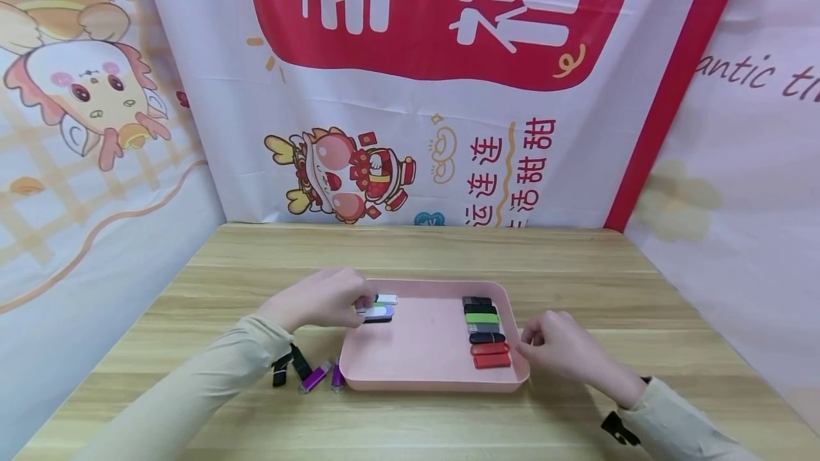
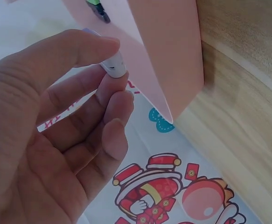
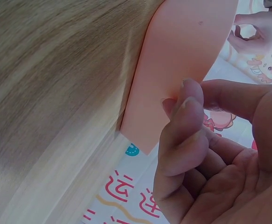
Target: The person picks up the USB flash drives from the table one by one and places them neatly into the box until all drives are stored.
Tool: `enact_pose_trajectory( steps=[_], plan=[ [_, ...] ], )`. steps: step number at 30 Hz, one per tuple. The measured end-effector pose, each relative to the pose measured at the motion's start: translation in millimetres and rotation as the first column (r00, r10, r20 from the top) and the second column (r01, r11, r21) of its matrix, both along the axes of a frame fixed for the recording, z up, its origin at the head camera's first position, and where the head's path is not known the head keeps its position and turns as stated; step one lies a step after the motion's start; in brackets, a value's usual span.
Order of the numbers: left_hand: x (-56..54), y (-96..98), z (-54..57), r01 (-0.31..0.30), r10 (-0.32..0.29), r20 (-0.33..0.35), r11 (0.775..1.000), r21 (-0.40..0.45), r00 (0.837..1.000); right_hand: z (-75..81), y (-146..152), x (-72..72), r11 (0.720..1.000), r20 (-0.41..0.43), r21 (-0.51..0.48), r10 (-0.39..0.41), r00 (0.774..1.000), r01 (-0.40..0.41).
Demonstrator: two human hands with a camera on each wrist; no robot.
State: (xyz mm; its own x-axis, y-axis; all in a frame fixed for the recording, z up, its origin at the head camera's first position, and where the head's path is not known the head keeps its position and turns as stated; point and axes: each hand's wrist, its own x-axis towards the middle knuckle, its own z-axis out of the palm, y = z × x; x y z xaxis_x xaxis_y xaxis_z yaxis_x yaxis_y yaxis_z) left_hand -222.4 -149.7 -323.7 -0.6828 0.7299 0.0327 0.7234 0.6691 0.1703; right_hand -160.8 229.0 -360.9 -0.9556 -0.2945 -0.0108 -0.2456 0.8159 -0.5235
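My left hand (image 1: 329,299) is over the left side of a pink tray (image 1: 429,375). Between thumb and index finger it pinches a white and lavender USB flash drive (image 2: 115,66). Beside that one lie a white drive (image 1: 387,299) and a black drive (image 1: 383,319), with a green one partly covered. Along the tray's right side runs a column of several drives, among them a green one (image 1: 482,318) and a red one (image 1: 492,361). My right hand (image 1: 560,347) is at the tray's right wall, fingers curled, its thumb and index fingertip holding the rim.
Outside the tray, to its left, purple drives (image 1: 316,378) and black drives (image 1: 300,361) lie on the wooden table (image 1: 256,425). Printed cloth (image 1: 397,105) hangs behind the table and along both sides. A black strap (image 1: 620,429) hangs at my right wrist.
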Motion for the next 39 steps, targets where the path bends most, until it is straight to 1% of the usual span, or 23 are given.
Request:
enact_pose_trajectory(
  steps=[3, 7, 10, 16, 19, 25, 29, 32, 39],
  plan=[
    [-0.8, 2.1, -1.4, -0.024, 0.024, 0.025, 1.000, -0.015, 0.999, -0.1, -0.3, 0.1, 1.000, 0.003, -0.001, -0.003, 1.000, 0.003],
    [-2.1, 4.0, -3.5, -0.031, 0.031, 0.025, 0.999, -0.028, 0.999, -0.3, -0.6, -0.4, 1.000, 0.004, 0.004, -0.013, 1.000, 0.013],
    [-2.9, 5.1, -4.9, -0.023, 0.024, 0.008, 0.999, -0.042, 1.000, -0.1, -0.4, -0.3, 1.000, -0.001, 0.005, -0.007, 1.000, 0.007],
    [-5.2, 7.3, -8.8, 0.000, 0.000, -0.005, 0.999, -0.054, 1.000, -0.1, -0.1, -1.8, 1.000, -0.001, 0.006, -0.005, 1.000, 0.005],
    [-6.8, 8.6, -12.0, 0.014, -0.014, -0.002, 0.998, -0.057, 1.000, -0.8, 0.0, -2.4, 1.000, 0.003, 0.008, -0.009, 1.000, 0.009],
    [-7.6, 11.1, -18.0, 0.035, -0.033, 0.027, 0.997, -0.066, 0.999, -1.8, 0.3, -2.9, 1.000, -0.003, 0.012, -0.006, 1.000, 0.006],
    [-7.5, 13.7, -20.3, 0.048, -0.047, 0.005, 0.995, -0.085, 0.999, -1.6, 0.8, -2.6, 1.000, -0.006, 0.008, -0.002, 1.000, 0.002],
    [-7.5, 16.1, -21.8, 0.044, -0.048, -0.031, 0.992, -0.121, 0.998, -1.3, 1.2, -2.1, 1.000, -0.008, 0.005, 0.003, 1.000, -0.003],
    [-6.7, 20.5, -26.6, -0.001, -0.025, -0.122, 0.979, -0.206, 0.992, -1.2, 1.4, -1.5, 1.000, -0.013, 0.006, 0.007, 1.000, -0.007]
  ],
)
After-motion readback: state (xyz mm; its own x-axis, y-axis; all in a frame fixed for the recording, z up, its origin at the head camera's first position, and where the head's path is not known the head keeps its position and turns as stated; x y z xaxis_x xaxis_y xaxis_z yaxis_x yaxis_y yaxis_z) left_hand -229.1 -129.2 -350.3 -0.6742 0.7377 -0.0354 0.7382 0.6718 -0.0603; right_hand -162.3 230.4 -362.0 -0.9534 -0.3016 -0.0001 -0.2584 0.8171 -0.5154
